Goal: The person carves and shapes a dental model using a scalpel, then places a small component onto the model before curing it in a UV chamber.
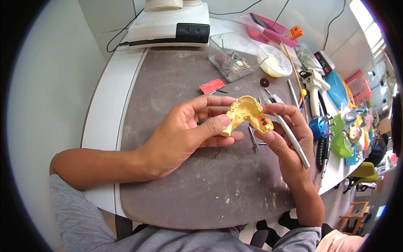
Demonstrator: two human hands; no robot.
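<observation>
My left hand [195, 130] is closed on the left end of a yellow dental cast [244, 108], thumb on its face and fingers behind. The horseshoe-shaped cast has an orange patch with dark fittings at its right end. My right hand [289, 143] grips that end with the thumb and also holds a long silver instrument [291, 138], tilted along the fingers. Small metal tools [254, 140] lie on the brown mat [189, 197] below the cast. A red rectangular pad [212, 85] and a dark disc [264, 82] lie beyond my hands.
A white machine [159, 29] stands at the back, with a clear box of bits [228, 63], a bowl [275, 59] and a pink tray [264, 34]. To the right are a blue holder [318, 128], a green basket [339, 143] and a white handpiece [312, 86].
</observation>
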